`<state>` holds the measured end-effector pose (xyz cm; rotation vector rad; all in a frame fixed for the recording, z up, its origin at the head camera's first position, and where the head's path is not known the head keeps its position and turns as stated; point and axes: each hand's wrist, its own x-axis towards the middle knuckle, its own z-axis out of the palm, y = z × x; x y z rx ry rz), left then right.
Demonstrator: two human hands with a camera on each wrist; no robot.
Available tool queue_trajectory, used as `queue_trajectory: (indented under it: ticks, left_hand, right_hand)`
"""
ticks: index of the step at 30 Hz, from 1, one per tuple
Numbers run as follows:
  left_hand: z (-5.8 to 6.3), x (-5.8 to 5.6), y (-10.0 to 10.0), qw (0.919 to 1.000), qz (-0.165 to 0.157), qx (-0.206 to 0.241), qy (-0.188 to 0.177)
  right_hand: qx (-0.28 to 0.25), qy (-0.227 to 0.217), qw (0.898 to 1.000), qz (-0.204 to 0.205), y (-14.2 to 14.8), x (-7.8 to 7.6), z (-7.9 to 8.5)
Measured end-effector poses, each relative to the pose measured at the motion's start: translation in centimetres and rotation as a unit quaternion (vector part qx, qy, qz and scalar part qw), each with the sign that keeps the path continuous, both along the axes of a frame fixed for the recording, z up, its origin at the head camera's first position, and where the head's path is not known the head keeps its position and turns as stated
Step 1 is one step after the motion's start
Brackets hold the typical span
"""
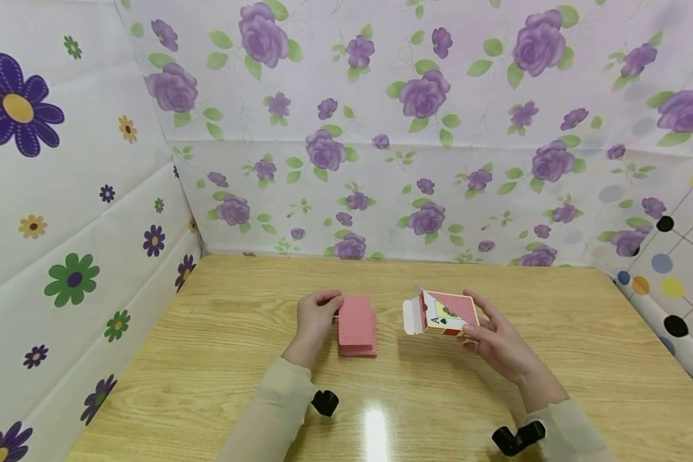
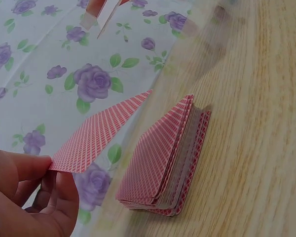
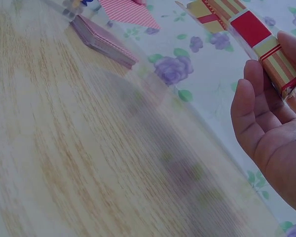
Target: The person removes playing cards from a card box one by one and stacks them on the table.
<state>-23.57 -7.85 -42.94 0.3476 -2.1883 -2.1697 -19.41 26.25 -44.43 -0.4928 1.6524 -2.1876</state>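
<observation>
My left hand (image 1: 314, 321) pinches a red-patterned playing card (image 2: 101, 133) by one end, between thumb and fingers. Below that card, apart from it in the left wrist view, a deck of playing cards (image 2: 155, 155) lies on the table, its red backs up and its edges uneven. My right hand (image 1: 499, 343) grips a card box (image 1: 452, 312) by its right end, raised off the table. An ace is printed on the box's face, and its white flap (image 1: 412, 317) hangs open on the left. Whether cards are inside the box cannot be seen.
The wooden table (image 1: 254, 301) carries the deck near its middle. Behind it hangs a cloth with purple roses (image 1: 323, 151). Another flowered cloth (image 1: 86, 224) borders the left side, and a dotted cloth (image 1: 675, 282) the right.
</observation>
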Motion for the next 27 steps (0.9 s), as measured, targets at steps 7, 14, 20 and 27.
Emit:
queue_trajectory:
  ticks: [7, 14, 20, 27]
  left_hand:
    - [-0.5, -0.2, 0.1, 1.0000, -0.004, 0.000, -0.005]
    - [-0.9, -0.3, 0.1, 0.9996, -0.012, -0.014, -0.019]
    - [-1.1, -0.4, 0.4, 0.9973, -0.008, -0.070, -0.021]
    - [-1.6, -0.6, 0.6, 0.9840, -0.006, -0.178, 0.001]
  right_hand:
    - [-0.005, 0.002, 1.000, 0.002, 0.0, 0.1, -0.1]
    - [-0.006, -0.004, 1.000, 0.005, 0.1, 0.0, -0.1]
    - [-0.004, -0.002, 1.000, 0.005, 0.1, 0.0, -0.1]
    - [-0.006, -0.001, 1.000, 0.007, 0.1, 0.0, -0.1]
